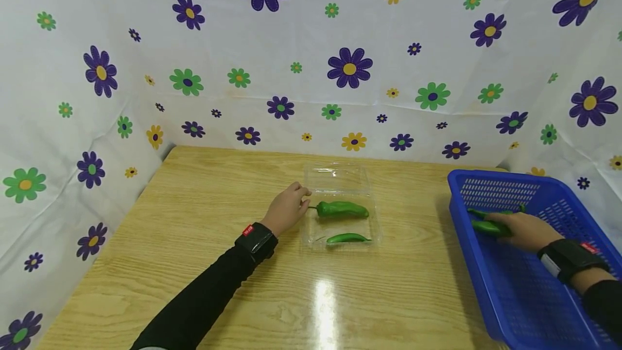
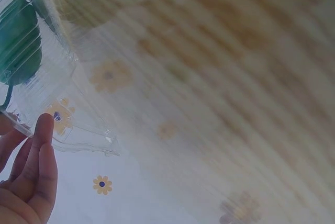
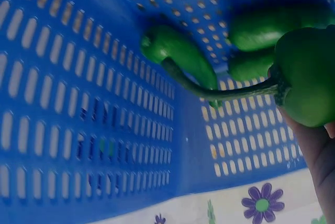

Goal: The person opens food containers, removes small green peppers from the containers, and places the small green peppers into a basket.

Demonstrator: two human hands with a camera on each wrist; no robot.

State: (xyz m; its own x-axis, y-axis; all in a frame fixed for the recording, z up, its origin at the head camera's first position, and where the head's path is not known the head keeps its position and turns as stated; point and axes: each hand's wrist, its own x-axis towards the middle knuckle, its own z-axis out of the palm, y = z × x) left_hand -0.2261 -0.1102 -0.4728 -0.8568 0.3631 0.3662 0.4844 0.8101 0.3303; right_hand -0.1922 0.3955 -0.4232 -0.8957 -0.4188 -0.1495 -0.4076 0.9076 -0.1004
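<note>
Left hand (image 1: 286,210) at left edge of clear tray (image 1: 340,177), fingertips pinching its rim. Two peppers (image 1: 342,209) lie inside tray, just right of that hand. Right hand (image 1: 522,229) inside blue basket (image 1: 491,285), fingers wrapped round green pepper (image 1: 488,227); more peppers beside it.

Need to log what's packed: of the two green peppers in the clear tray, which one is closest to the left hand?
The fatter pepper at the tray's far side; its stem points at the left hand. The thinner pepper lies nearer the camera.

Wooden table (image 1: 204,263) (glossy); flowered white cloth (image 1: 311,31) behind.
</note>
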